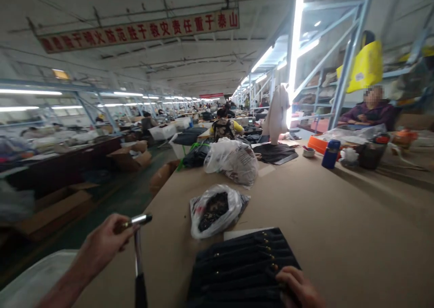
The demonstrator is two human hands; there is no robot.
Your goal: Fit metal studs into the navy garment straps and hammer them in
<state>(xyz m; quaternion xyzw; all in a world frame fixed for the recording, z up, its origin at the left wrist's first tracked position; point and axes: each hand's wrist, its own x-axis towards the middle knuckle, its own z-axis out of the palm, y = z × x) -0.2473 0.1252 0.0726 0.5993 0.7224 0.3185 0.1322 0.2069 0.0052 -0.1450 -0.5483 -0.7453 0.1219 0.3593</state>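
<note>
My left hand is closed around the metal head of a small hammer, whose shaft and dark handle hang down past the table's near edge. My right hand rests on the near right corner of a stack of black leather pieces with small brass studs, laid overlapping on the brown table. Just beyond the stack lies a clear plastic bag with dark small parts inside.
A larger white plastic bag sits farther up the table. A blue bottle, a dark jar and an orange tray stand at the right, where a seated person works. Cardboard boxes line the aisle on the left.
</note>
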